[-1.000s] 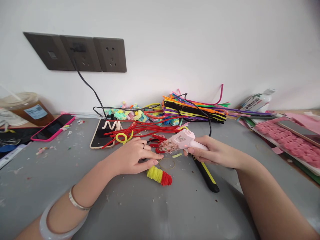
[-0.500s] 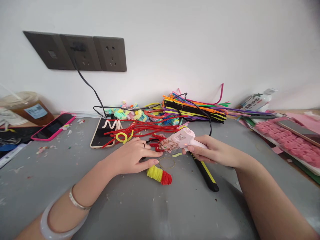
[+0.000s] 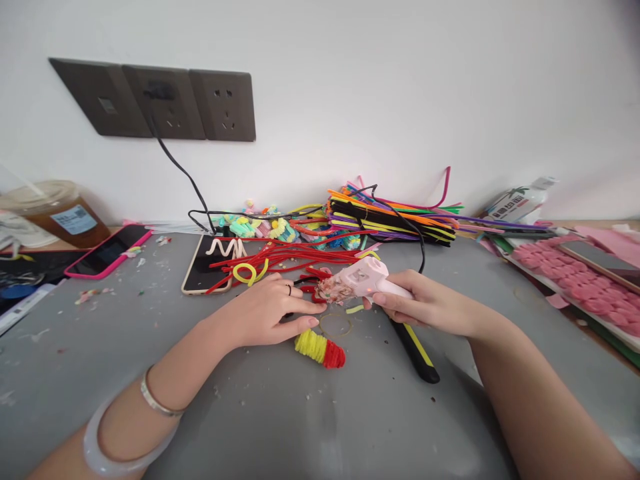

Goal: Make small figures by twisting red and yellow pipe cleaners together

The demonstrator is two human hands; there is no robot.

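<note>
My right hand (image 3: 425,303) is wrapped round the handle of a pale pink glue gun (image 3: 367,277). Its front end, crusted with brownish-pink residue, points left towards my left hand. My left hand (image 3: 273,310) lies low over the table with index finger and thumb stretched out and slightly apart, the index fingertip close to the gun's front. Just in front of the thumb lies a wound yellow-and-red pipe-cleaner piece (image 3: 320,349). A thin clear ring (image 3: 336,325) rests beside it. Below the gun, a black-and-yellow tool handle (image 3: 415,350) sticks out; its other end is hidden.
Red pipe cleaners (image 3: 285,255) lie behind my left hand, partly over a phone (image 3: 203,267). A colourful pipe-cleaner bundle (image 3: 395,217) sits against the wall, with a black cable (image 3: 183,170) running nearby. A drink cup (image 3: 60,213) stands left; a pink keyboard-like pad (image 3: 575,280) lies right.
The glue gun has shifted very slightly left, towards my left hand. The whole view has moved a little; my left hand keeps its pose.
</note>
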